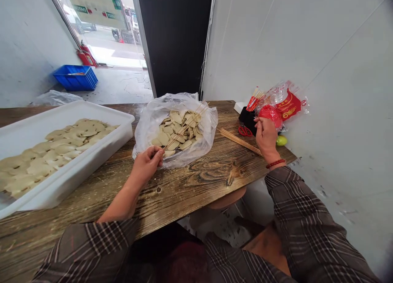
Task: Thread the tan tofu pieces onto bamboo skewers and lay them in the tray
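My left hand is closed round the near ends of several thin wooden skewers. They slant up and away over a clear plastic bag, opened out on the table. Inside the bag lie many flat, greyish-tan slices. My right hand is raised at the table's right side with its fingers pinched together; what is in them, if anything, I cannot make out. Below and left of it, a bundle of skewers lies on the wood. Red-handled scissors rest beside a black holder.
At the left stands a long white tub with many more slices. Red-and-white packets, a red plastic wrapper and a yellow-green object crowd the wall end of the wooden table. A blue crate sits on the floor.
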`<action>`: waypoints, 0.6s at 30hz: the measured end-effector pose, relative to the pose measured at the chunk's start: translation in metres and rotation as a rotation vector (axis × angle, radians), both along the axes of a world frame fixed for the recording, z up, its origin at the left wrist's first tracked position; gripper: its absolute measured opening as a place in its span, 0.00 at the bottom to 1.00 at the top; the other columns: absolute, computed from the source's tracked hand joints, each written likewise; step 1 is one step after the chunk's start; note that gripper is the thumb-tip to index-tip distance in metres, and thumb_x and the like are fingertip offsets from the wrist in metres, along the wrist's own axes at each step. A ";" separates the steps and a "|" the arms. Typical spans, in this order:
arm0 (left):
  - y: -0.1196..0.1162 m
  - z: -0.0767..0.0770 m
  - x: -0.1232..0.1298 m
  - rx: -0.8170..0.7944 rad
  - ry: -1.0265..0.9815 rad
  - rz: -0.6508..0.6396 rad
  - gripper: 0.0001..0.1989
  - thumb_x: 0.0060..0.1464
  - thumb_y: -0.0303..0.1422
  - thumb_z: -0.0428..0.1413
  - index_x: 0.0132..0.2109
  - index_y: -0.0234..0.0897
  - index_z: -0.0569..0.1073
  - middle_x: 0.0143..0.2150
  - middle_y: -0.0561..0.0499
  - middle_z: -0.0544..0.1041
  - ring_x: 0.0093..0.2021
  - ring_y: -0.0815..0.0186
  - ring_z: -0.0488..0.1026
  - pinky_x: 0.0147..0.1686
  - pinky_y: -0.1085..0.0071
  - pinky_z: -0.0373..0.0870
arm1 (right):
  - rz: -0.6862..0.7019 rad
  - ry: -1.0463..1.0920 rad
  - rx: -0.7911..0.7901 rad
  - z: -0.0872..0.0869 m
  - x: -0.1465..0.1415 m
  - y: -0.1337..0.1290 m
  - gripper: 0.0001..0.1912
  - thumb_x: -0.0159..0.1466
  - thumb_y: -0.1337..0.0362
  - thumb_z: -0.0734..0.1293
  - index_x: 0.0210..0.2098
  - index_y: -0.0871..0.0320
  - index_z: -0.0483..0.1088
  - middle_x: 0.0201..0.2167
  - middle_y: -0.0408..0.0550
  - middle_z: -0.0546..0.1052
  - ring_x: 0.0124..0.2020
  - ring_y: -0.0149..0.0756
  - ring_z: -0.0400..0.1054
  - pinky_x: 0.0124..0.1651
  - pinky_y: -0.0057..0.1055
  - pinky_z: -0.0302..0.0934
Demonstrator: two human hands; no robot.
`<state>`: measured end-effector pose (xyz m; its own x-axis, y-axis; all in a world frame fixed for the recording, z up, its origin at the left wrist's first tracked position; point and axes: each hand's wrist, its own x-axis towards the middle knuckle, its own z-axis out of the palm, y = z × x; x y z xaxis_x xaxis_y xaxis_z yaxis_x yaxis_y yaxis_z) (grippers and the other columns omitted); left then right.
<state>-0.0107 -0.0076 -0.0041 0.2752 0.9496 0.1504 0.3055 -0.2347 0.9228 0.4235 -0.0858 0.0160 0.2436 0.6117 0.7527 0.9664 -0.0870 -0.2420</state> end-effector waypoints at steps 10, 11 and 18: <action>0.004 -0.010 -0.005 0.046 0.046 -0.012 0.15 0.57 0.44 0.52 0.31 0.37 0.68 0.22 0.56 0.68 0.23 0.70 0.64 0.27 0.73 0.59 | 0.014 -0.161 -0.478 -0.080 -0.003 -0.013 0.21 0.70 0.57 0.57 0.56 0.59 0.70 0.49 0.59 0.75 0.47 0.48 0.67 0.48 0.40 0.61; 0.003 -0.009 -0.005 0.045 0.045 -0.007 0.14 0.57 0.44 0.52 0.31 0.37 0.68 0.22 0.56 0.68 0.23 0.70 0.64 0.27 0.73 0.59 | 0.019 -0.166 -0.487 -0.085 -0.001 -0.013 0.22 0.70 0.57 0.57 0.58 0.59 0.68 0.51 0.58 0.75 0.48 0.48 0.67 0.49 0.41 0.61; -0.004 -0.001 0.000 0.015 0.002 -0.005 0.14 0.57 0.42 0.52 0.31 0.36 0.68 0.22 0.56 0.68 0.23 0.70 0.65 0.27 0.73 0.60 | 0.009 -0.180 -0.517 -0.089 0.018 0.014 0.21 0.71 0.63 0.55 0.56 0.61 0.72 0.45 0.58 0.75 0.45 0.44 0.68 0.49 0.37 0.61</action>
<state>-0.0111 -0.0114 -0.0050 0.2804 0.9457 0.1645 0.3056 -0.2505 0.9186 0.4417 -0.0716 -0.0735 0.1319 0.9144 0.3827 0.9898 -0.1426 -0.0002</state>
